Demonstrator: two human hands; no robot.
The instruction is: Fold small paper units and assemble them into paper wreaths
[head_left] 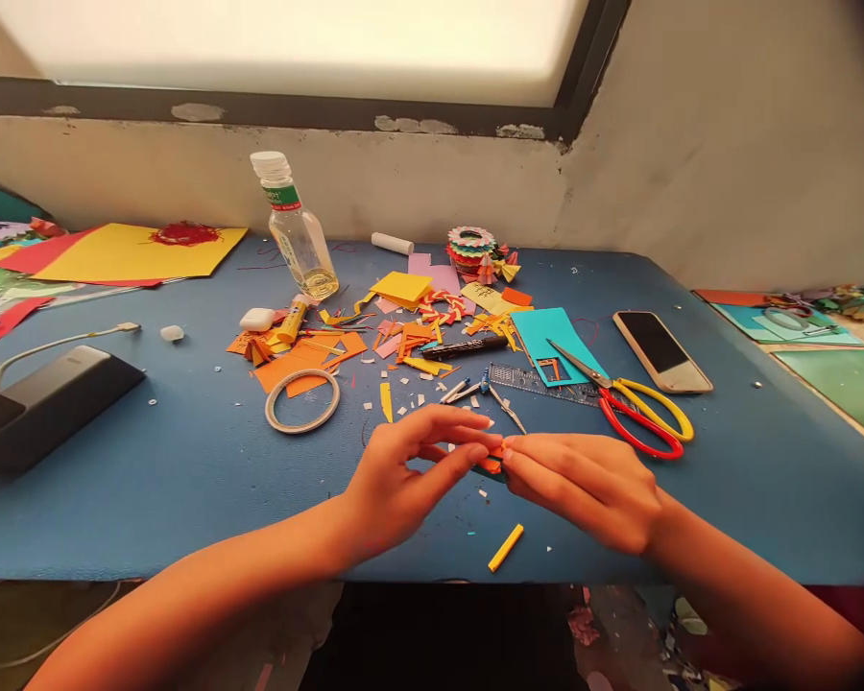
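Observation:
My left hand [418, 470] and my right hand [583, 480] meet over the blue table [208, 499], fingertips pinched together. Between them is a small piece of orange and dark green paper [491, 465], mostly covered by the fingers. A short yellow paper strip [506, 548] lies just below the hands. Beyond the fingers are a compass [485, 386], a clear ruler [540, 382] and white paper scraps. Scissors with red and yellow handles [637, 432] rest to the right, blades on a cyan paper sheet [565, 336].
A roll of tape [302, 401], a glue stick [293, 319], a black marker [466, 347] and orange scraps lie mid-table. A bottle [302, 240] stands behind. The phone [662, 350] is at right, a black device [50, 403] with a white cable at left. Red-and-white paper ring [469, 245] sits at the back.

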